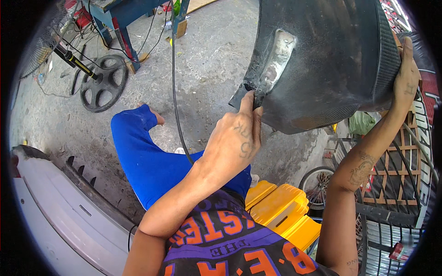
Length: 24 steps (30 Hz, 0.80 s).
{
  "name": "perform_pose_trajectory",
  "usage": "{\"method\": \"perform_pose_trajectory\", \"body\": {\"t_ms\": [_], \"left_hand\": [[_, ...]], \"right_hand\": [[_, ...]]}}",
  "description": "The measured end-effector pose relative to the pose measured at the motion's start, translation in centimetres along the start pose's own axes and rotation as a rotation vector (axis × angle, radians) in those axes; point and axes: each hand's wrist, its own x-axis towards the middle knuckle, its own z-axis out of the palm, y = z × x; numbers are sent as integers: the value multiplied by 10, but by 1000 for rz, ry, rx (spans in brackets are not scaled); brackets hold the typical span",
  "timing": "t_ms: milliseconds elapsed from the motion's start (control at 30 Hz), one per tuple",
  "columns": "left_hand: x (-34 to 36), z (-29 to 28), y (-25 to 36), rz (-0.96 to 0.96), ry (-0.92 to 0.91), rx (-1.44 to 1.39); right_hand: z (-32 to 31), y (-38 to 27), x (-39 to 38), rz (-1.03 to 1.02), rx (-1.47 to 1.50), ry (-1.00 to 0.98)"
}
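Note:
A large black curved car body panel with a carbon-weave rim is held up in front of me. A pale, worn patch runs along its inner side. My left hand presses its thumb and fingers against the panel's lower left edge, just below the pale patch; whether it holds a small tool is hidden. My right hand grips the panel's right rim from behind, fingers stretched along the edge. I am sitting on a yellow plastic box, in blue trousers.
A black cable hangs down past my knee. A black wheel-shaped stand base and a blue metal table frame stand at the far left on the concrete floor. A white bumper lies at lower left. A bicycle wheel and metal grating are at right.

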Motion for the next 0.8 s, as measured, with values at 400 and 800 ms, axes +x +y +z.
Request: {"method": "perform_pose_trajectory", "body": {"t_ms": [400,800], "left_hand": [[1,3,1,-8,-21,17],[0,4,-1,-4,-18,6]], "right_hand": [[5,-8,-4,-24,0,68],[-3,-30,-3,219,99,-9]]}}
